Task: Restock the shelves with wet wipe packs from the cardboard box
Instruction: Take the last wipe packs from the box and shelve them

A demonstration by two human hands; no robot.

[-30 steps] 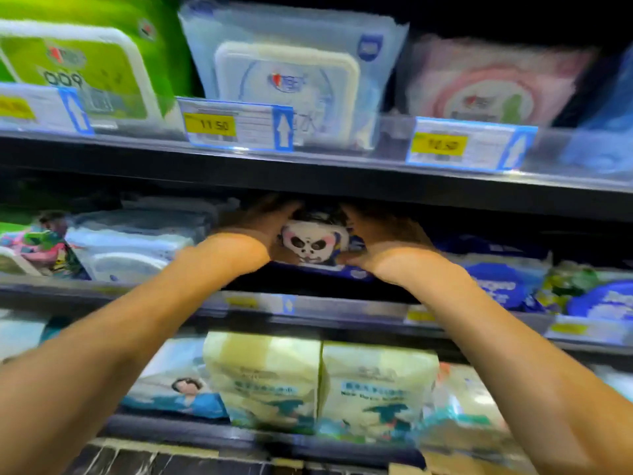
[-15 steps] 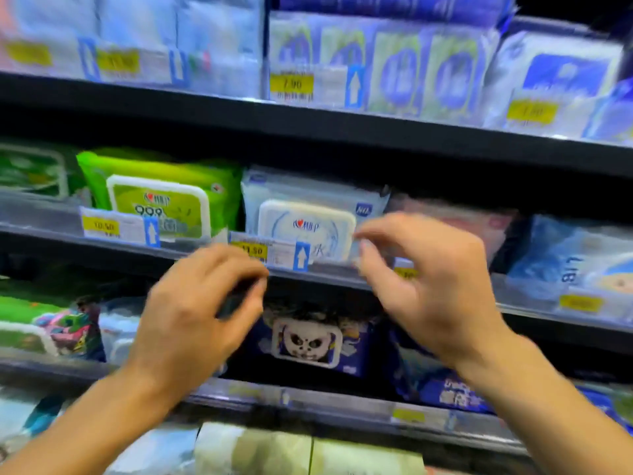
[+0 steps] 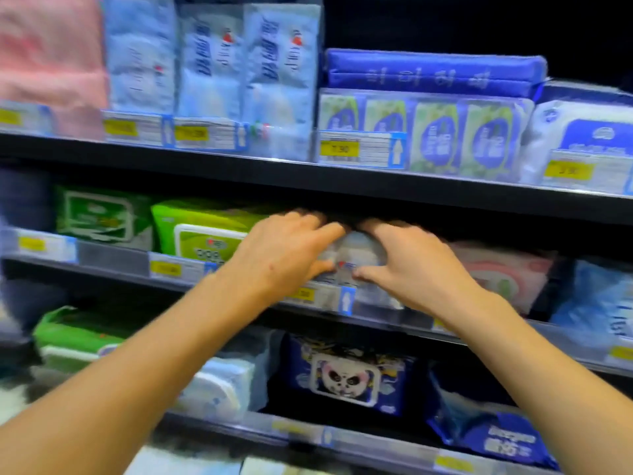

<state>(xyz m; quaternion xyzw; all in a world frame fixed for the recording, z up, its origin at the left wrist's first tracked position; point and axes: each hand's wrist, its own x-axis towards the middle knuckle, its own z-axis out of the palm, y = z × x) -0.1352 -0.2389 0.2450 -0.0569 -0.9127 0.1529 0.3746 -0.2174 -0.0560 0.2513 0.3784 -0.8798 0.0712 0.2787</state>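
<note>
Moved: both hands up from panda pack [image 3: 346, 375] to pale-blue wipe pack [image 3: 356, 258], middle shelf [image 3: 113, 265]. Left hand [image 3: 284, 255], right hand [image 3: 411, 265]: grip closed on its sides. Advice: square it evenly behind price tag [image 3: 325, 298].

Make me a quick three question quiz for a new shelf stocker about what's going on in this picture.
1. True or false: both hands are on the same pack.
2. Which pack sits directly left of the one being handled?
A. pink
B. bright green
C. dark blue
3. What picture is on the pack one shelf below the hands?

Key:
1. True: left hand and right hand flank the pale blue pack.
2. B, the bright green pack.
3. A panda face, on the panda pack.
</note>
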